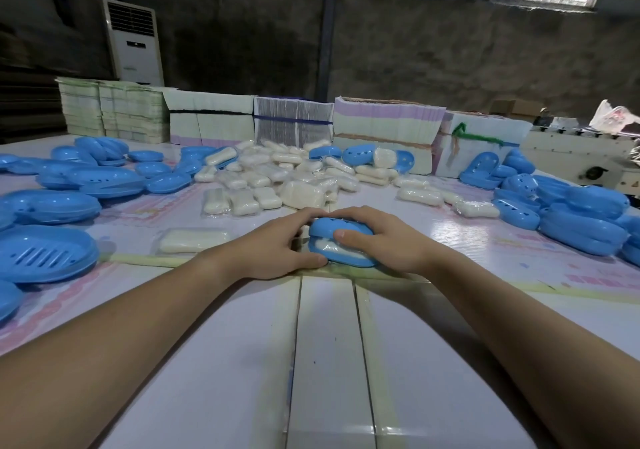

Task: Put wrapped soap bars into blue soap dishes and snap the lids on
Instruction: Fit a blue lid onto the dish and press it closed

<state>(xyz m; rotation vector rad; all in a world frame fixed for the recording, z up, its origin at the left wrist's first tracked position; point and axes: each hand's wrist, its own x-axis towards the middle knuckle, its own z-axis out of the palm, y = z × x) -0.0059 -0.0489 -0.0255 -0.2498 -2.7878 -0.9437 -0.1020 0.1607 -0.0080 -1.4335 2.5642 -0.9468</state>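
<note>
Head view: both hands closed round one blue soap dish (341, 256) at the near middle of the worktop (329, 344). Left hand (277, 244) cupping the left end, fingers (304, 216) curled over the far edge, thumb flat along the near rim. Right hand (377, 237) wrapped over the lid (329, 228), thumb pressing on top. Lid tilted, seated toward the back, gaping at the front, with the wrapped soap bar (341, 247) showing white through the gap.

Likely trouble from here:
- Wrapper film caught between lid and base at the open front edge, blocking the snap or tearing the plastic
- Uneven thumb pressure on the right side, popping the left side back up
- Bar sitting skewed in the base, holding the lid proud so no click comes
- Dish skating forward on the glossy worktop under a hard push, since nothing backs it
- Thumb tip nipped at the near rim if the lid shuts suddenly

Spare wrapped bar (192, 240) just left of the hands, loose bars (284, 178) heaped beyond, empty blue dishes (45, 256) well apart on both sides
</note>
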